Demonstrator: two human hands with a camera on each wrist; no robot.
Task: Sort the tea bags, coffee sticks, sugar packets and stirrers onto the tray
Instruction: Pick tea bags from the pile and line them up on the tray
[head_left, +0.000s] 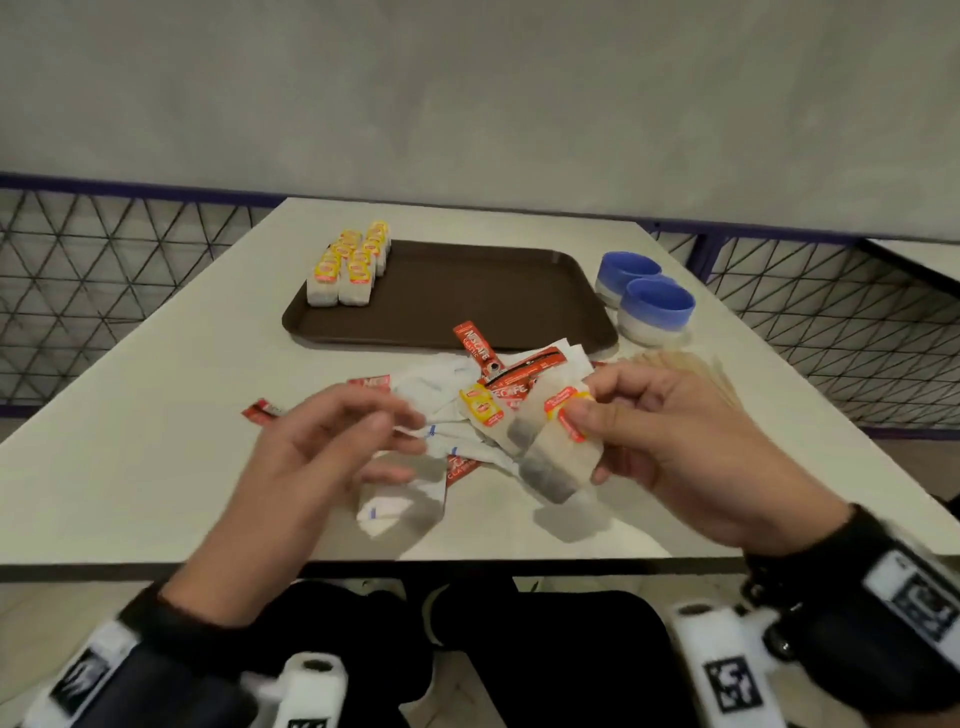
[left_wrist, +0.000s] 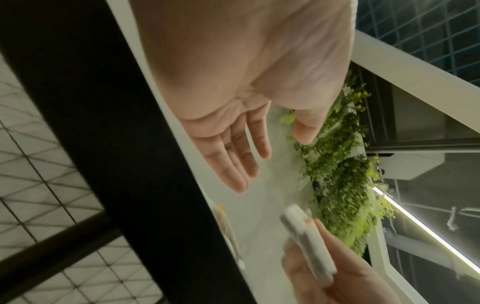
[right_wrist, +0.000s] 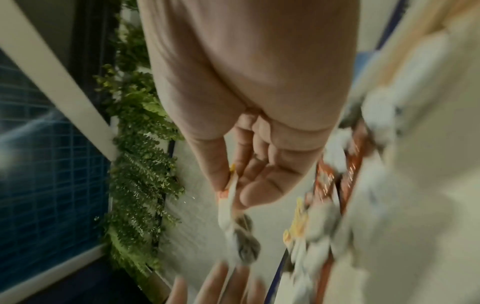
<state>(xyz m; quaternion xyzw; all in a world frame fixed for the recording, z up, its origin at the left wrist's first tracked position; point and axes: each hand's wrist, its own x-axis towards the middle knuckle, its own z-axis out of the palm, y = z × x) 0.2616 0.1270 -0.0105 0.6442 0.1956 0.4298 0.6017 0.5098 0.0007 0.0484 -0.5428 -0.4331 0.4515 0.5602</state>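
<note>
Only tea bags (head_left: 349, 265) stand sorted on the tray (head_left: 467, 301); my right hand (head_left: 670, 447) pinches two more (head_left: 558, 457), my left hand (head_left: 322, 447) hangs relaxed and empty; coffee sticks (head_left: 475, 345), sugar packets (head_left: 436, 395), stirrers (head_left: 691, 371) wait on the table (head_left: 156, 415).

Dim, soft lighting (wrist views motion-blurred, perhaps edge-warped)

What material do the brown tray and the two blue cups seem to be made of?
Tray: probably moulded plastic, matte dark brown, with a raised rounded rim. Blue cups: blue upper band with a dull sheen, pale base; plastic or glazed ceramic, I cannot tell which.
</note>
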